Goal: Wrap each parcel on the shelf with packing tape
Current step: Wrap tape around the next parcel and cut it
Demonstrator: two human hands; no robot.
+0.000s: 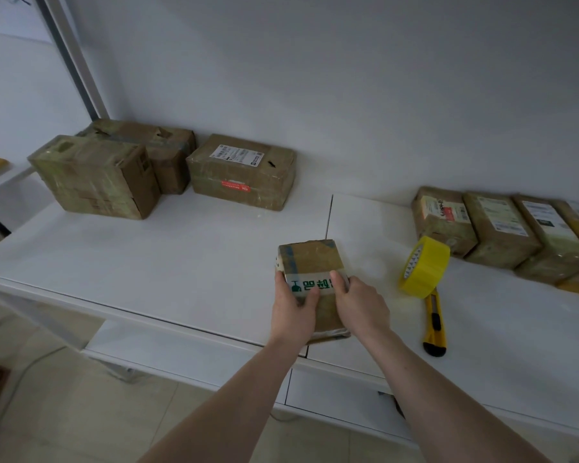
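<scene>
A small brown cardboard parcel (pixel 311 282) lies flat near the front edge of the white shelf (pixel 181 248), its long axis running from the person toward the back wall, leaning slightly left at the far end. A white tape band with green printed characters and a green goblet-like symbol crosses its short axis; the print reads upside down from this view (the characters are too blurred to name). A strip of bluish tape runs along the top's far left corner.

The left hand (pixel 293 312) grips the parcel's left side, thumb curled over the white band. The right hand (pixel 360 307) holds the right side, fingers curled onto the same band.

Just right of the parcel, a roll of yellow packing tape (pixel 424 267) stands tilted on its edge, its core printed with small dark triangles. Its lower rim touches the tip of a yellow-and-black utility knife (pixel 434 325), which lies lengthwise toward the shelf's front edge.

At the back left sit three taped brown cartons (pixel 94 182); the rightmost carries a white shipping label and a red sticker, neither legible. A row of taped brown boxes with white labels (pixel 502 228) runs off the right edge. Bare white surface stretches between the two groups, split by a seam just behind the parcel.
</scene>
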